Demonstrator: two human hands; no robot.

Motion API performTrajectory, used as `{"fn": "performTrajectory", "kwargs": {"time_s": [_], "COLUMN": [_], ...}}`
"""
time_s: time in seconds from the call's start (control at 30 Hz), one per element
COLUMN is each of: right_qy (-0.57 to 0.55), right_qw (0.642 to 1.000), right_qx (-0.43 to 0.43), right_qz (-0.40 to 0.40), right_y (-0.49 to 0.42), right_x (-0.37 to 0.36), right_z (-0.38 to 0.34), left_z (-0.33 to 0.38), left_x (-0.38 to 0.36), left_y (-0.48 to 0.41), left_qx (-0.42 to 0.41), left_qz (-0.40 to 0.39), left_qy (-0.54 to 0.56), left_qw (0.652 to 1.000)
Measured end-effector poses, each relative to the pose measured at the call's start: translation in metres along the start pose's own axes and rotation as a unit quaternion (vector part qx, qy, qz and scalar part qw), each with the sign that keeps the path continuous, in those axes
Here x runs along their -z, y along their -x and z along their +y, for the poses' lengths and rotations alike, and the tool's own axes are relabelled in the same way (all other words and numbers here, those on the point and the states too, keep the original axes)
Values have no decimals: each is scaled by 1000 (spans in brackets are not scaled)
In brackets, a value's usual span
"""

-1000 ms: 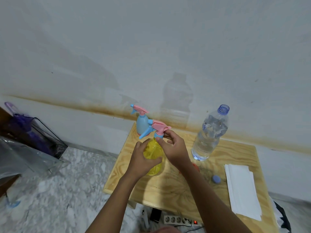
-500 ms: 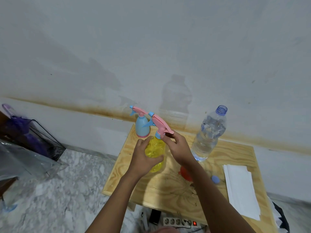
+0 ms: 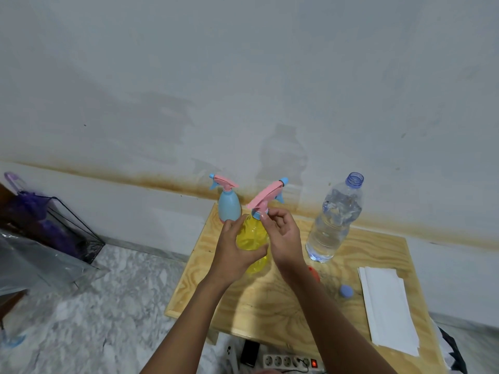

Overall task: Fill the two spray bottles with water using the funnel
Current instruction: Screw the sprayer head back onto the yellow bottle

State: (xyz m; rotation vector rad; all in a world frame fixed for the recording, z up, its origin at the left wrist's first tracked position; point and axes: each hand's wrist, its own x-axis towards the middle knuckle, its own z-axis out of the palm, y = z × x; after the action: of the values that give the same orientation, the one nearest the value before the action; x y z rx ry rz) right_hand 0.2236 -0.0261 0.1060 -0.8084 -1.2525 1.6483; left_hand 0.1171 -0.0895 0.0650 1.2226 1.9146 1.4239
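Observation:
A yellow spray bottle (image 3: 253, 238) stands on the wooden table (image 3: 270, 306), with my left hand (image 3: 235, 252) wrapped around its body. My right hand (image 3: 280, 236) pinches the blue collar under its pink spray head (image 3: 266, 195), whose nozzle points up and to the right. A blue spray bottle (image 3: 229, 205) with a pink head stands behind, near the wall. An uncapped clear water bottle (image 3: 333, 225) stands to the right, partly full. An orange-red funnel (image 3: 314, 273) lies mostly hidden behind my right forearm.
A blue bottle cap (image 3: 346, 290) and a stack of white paper towels (image 3: 386, 306) lie on the table's right side. A power strip (image 3: 291, 361) sits on the marble floor below. At left stand a black wire rack (image 3: 67, 228) and clear plastic.
The pink spray head has turned on the yellow bottle: its nozzle pointed left, and now points up and right. My right hand has shifted its grip on the collar.

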Motion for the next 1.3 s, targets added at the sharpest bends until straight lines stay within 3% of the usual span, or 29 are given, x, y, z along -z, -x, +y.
{"fn": "performTrajectory", "kwargs": {"time_s": [0.2, 0.37, 0.57, 0.77, 0.97, 1.2, 1.3], "right_qy": [38, -10, 57, 54, 104, 104, 123], "right_qw": [999, 1000, 997, 997, 983, 992, 987], "right_qx": [11, 20, 46, 58, 28, 46, 29], "right_qz": [-21, 22, -34, -3, -147, -55, -98], "right_y": [5, 10, 10, 1, -8, -12, -14], "right_x": [-6, -13, -1, -4, 12, 10, 17], "right_z": [-8, -8, -11, -9, -22, -18, -21], "left_z": [7, 12, 11, 18, 22, 21, 19], "left_x": [1, 0, 3, 3, 10, 7, 9], "left_y": [2, 6, 5, 5, 4, -2, -3], "left_qx": [9, 15, 33, 37, 48, 6, 0], "left_qz": [-4, -21, -19, -31, -59, -67, -89], "left_qy": [4, 25, 38, 70, 88, 53, 54], "left_qw": [1000, 999, 999, 996, 993, 996, 995]}}
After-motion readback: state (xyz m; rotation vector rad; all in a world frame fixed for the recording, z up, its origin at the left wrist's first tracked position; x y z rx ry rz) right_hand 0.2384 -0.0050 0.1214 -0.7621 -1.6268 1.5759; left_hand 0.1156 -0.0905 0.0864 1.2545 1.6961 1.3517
